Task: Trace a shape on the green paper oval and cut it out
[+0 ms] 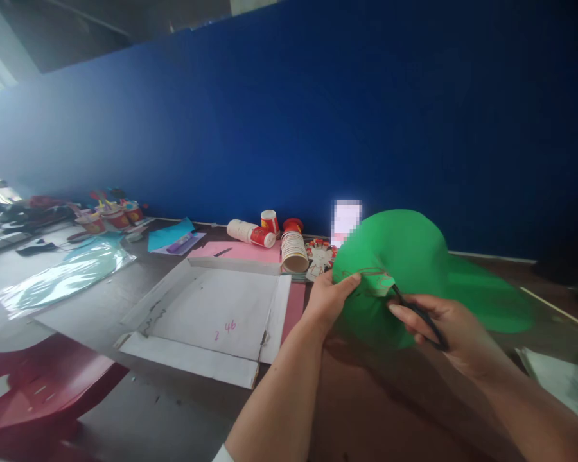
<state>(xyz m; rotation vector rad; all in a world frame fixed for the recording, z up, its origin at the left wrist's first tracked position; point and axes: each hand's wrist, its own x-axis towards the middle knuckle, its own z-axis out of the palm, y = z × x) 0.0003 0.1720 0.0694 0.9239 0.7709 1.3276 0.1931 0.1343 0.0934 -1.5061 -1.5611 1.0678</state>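
Observation:
My left hand (328, 298) pinches the left edge of a large curved sheet of green paper (404, 244), thumb on top. Dark drawn lines run over the paper near that thumb. In my right hand (438, 327) is a pair of black-handled scissors (421, 314), with my fingers wrapped round the handles. Their blades meet the green paper at a cut flap just right of my left thumb; how far apart the blades are is hidden. Another green sheet (486, 295) lies flat on the table behind my right hand.
A shallow white cardboard tray (187, 353) lies at centre left. Behind it are stacked paper cups (295, 253), more cups (250, 232) and pink paper (255, 251). Clear plastic film (67, 269) and a red piece (48, 378) lie left. A blue partition (270, 128) closes the back.

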